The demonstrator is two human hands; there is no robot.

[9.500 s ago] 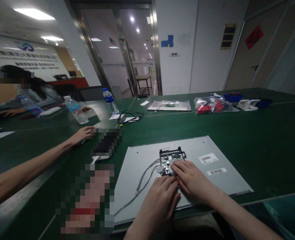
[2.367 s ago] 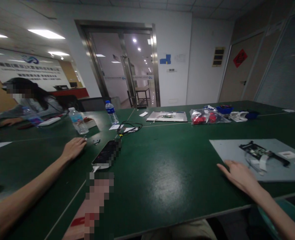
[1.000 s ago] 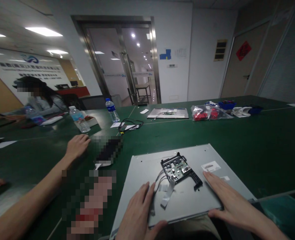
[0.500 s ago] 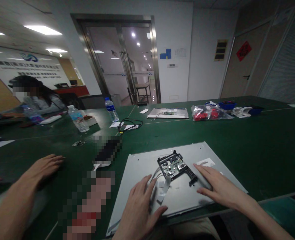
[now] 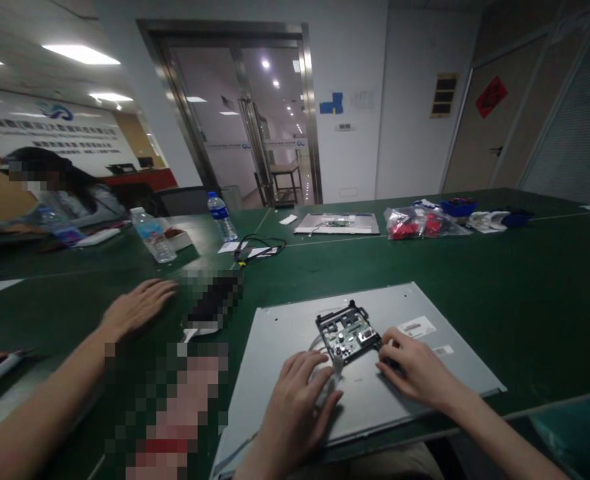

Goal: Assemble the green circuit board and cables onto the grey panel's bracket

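Note:
A flat grey metal panel point(image 5: 275, 357), like the back of a display, lies at the table's near edge. On it sits a black plastic bracket point(image 5: 353, 307) carrying a green circuit board point(image 5: 357, 337). My right hand point(image 5: 417, 367) pinches the bracket's projecting right arm, which is mostly hidden by the fingers. My left hand point(image 5: 299, 393) rests at the lower left of the board, thumb apart from the bent fingers. A pale flat ribbon cable point(image 5: 335, 373) runs beside those fingertips, partly covered; whether they touch it is unclear.
To the left, another person's hand point(image 5: 139, 307) lies on the green table point(image 5: 475, 280). Water bottles point(image 5: 222, 217), a coiled black cable point(image 5: 259, 247), a second panel point(image 5: 359, 225) and a plastic bag with red items point(image 5: 419, 223) stand farther back.
My right hand has closed from a spread pose onto the bracket's arm. My left fingers have bent and shifted toward the ribbon cable. The other person's hand has moved right.

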